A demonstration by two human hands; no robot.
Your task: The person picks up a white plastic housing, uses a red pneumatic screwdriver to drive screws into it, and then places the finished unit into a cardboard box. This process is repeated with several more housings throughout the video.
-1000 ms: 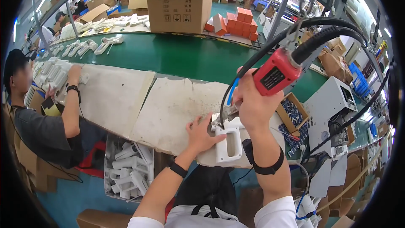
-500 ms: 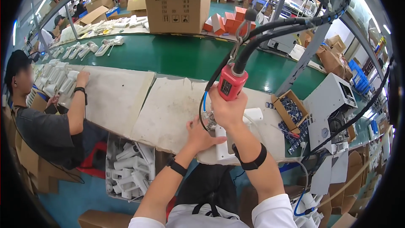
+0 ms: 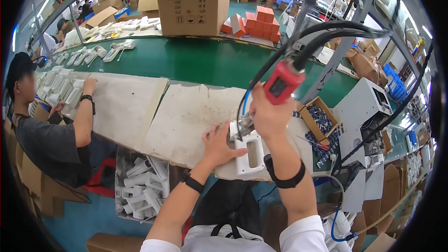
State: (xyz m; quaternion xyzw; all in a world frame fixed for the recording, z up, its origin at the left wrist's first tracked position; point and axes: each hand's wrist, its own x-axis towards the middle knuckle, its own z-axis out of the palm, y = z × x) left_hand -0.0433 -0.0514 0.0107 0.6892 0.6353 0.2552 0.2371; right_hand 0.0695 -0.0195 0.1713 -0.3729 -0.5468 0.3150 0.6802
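A white plastic housing (image 3: 242, 166) with a long oval opening lies on the pale work surface in front of me. My left hand (image 3: 217, 145) holds it at its left side, thumb laid over it and the other fingers spread along the edge. My right hand (image 3: 270, 114) is wrapped round a red hand-held power tool (image 3: 283, 84), which tilts to the right and hangs from thick black cables. Its metal tip (image 3: 246, 123) is at the far end of the housing; cables and fingers partly hide it, and I cannot tell whether they touch.
A cardboard box of small blue-and-silver parts (image 3: 321, 117) stands right of my hand, beside a white machine (image 3: 361, 116). Beyond is a green conveyor belt (image 3: 186, 63). At left a co-worker (image 3: 51, 135) handles white parts. A bin of white parts (image 3: 142, 191) sits below the table edge.
My right hand and the red tool have moved right, and the tool leans further right. More of the housing shows, including its opening. My left hand has shifted slightly, staying at the housing.
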